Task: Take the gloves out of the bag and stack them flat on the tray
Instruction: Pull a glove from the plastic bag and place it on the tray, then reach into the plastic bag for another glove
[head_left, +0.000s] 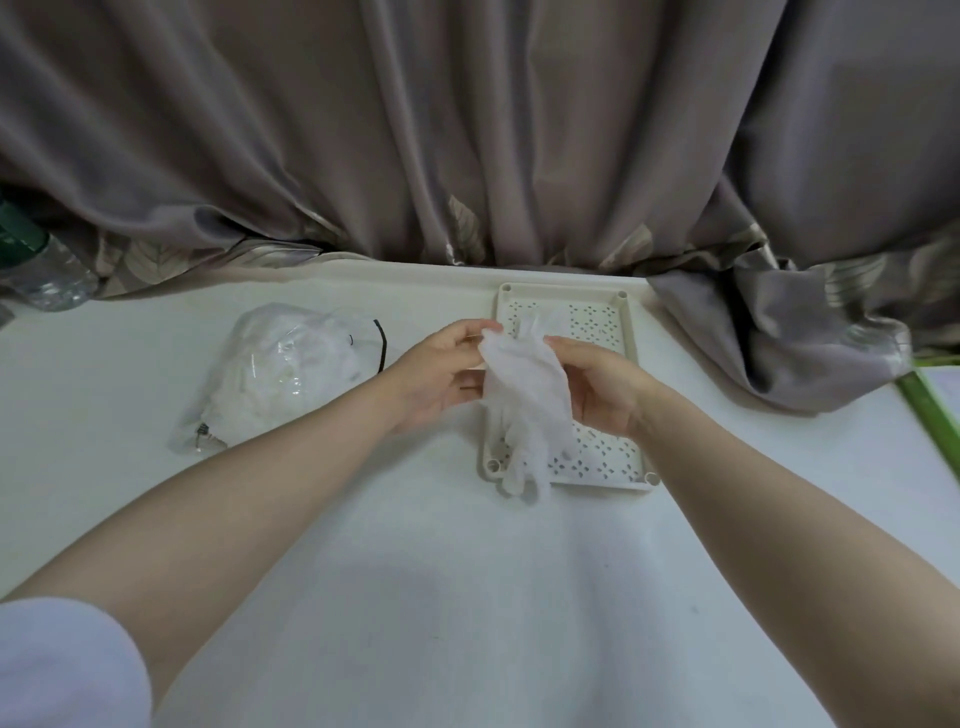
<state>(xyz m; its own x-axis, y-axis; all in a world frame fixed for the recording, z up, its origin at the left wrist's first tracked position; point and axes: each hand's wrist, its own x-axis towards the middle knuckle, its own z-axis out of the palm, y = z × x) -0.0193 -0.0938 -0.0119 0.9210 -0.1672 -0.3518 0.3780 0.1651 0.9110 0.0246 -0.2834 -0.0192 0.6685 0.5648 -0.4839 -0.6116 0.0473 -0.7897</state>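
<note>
A thin white glove (525, 402) hangs between my two hands above the left side of the cream perforated tray (608, 457). My left hand (441, 376) pinches its upper left edge and my right hand (602, 387) grips its right edge. The glove's fingers dangle down past the tray's near rim. Another pale glove (545, 317) seems to lie on the far part of the tray. A clear plastic bag (283, 371) stuffed with white gloves lies on the table to the left, its mouth with a black tie facing my left hand.
The white table (467, 597) ends at a grey curtain (467, 130) that drapes onto it at the back right. A clear bottle with a green label (36, 265) stands at the far left. A green-edged object (930, 410) lies at the right edge.
</note>
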